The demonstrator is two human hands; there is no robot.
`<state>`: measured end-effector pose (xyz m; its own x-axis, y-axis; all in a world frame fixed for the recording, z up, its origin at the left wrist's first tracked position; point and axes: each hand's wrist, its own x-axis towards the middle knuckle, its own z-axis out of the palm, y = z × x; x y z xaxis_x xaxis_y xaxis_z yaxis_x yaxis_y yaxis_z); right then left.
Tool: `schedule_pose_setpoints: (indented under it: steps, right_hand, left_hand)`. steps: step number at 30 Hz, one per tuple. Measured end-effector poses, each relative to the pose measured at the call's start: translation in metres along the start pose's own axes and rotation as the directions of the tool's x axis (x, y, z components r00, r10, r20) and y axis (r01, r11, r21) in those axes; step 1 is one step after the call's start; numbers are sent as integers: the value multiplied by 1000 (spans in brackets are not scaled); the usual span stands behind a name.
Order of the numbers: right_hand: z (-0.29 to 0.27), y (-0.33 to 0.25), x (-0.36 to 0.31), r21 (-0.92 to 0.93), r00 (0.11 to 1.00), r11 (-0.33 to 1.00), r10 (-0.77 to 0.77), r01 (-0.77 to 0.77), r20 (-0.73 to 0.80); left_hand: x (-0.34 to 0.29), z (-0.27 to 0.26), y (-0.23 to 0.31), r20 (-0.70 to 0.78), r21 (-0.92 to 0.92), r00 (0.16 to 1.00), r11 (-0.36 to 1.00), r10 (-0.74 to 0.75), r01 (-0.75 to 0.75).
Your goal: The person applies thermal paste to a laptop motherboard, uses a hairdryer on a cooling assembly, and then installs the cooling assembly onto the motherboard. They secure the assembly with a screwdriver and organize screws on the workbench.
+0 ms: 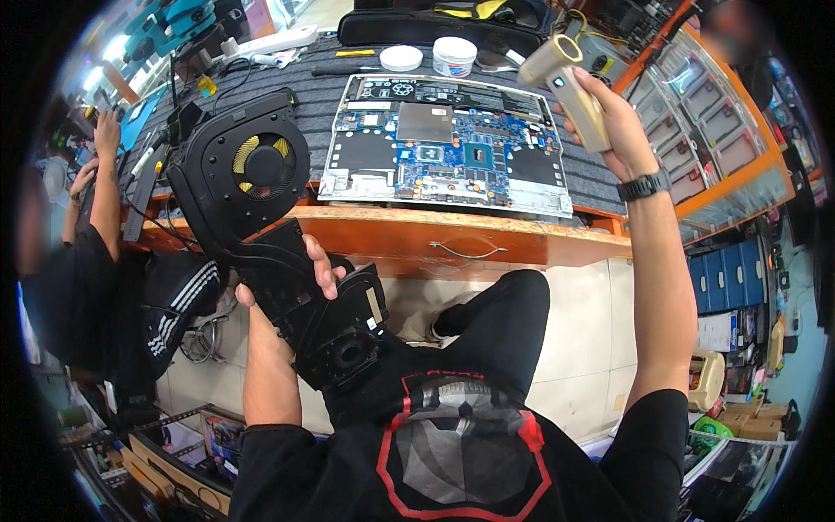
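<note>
My left hand (pixel 323 267) grips a black laptop cooling assembly (pixel 204 204) around its middle, holding it tilted over my lap, off the table. One fan (pixel 267 170) with yellowish parts behind its blades shows at the upper end; a second fan (pixel 352 351) is at the lower end. Raised at the right, my right hand (pixel 622 126) is closed around the handle of a beige handheld blower (pixel 578 109), its wide round nozzle towards the upper left. Between my hands, an opened laptop base (pixel 361 157) lies on the table, its blue circuit board and black battery exposed.
A grey striped mat (pixel 317 78) covers the wooden table, which has a drawer (pixel 470 244) in front. Behind the laptop stand a white tub (pixel 454 56) and a round white lid (pixel 401 58). A glass-fronted cabinet (pixel 696 130) is at right. Another person's hand (pixel 106 132) works at far left.
</note>
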<state>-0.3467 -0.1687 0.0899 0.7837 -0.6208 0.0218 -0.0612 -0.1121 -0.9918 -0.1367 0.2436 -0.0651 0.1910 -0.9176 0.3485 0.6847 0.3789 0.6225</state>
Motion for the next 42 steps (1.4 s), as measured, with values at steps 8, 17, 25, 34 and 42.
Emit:
schedule_pose_setpoints:
  steps: [8, 17, 25, 34, 42]
  right_hand:
    - [107, -4, 72, -35, 977, 994, -91, 100, 194]
    - [180, -16, 37, -87, 875, 993, -28, 80, 484]
    - [152, -21, 7, -123, 884, 992, 67, -11, 462]
    - [111, -24, -28, -156, 904, 987, 97, -34, 416]
    - [18, -19, -63, -56, 977, 991, 129, -121, 170]
  left_hand:
    - [-12, -2, 4, -49, -60, 996, 995, 76, -79]
    - [-23, -11, 21, 65, -120, 995, 990, 81, -73]
    - [-19, -11, 14, 65, -122, 992, 988, 105, -96]
    - [-14, -3, 13, 94, -123, 994, 991, 62, -50]
    - [-18, -15, 9, 101, -114, 992, 992, 73, -61]
